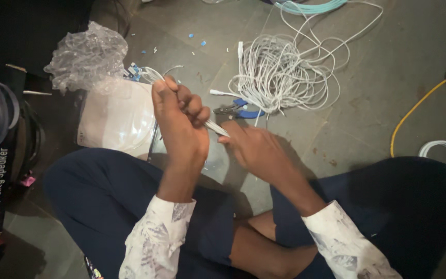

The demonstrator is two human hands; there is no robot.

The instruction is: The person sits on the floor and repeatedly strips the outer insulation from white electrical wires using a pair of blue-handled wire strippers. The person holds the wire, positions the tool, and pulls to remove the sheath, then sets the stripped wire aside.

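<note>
I judged the left hand (pixel 179 121) fisted around thin white cables (pixel 153 75), right hand (pixel 256 147) pinching 1 strand, needing separation.

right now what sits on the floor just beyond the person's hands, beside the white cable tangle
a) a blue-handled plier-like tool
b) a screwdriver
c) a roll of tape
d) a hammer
a: a blue-handled tool lies on the floor at the near edge of the white cable tangle, just past the left hand and right hand, which grip a thin white cable.
</note>
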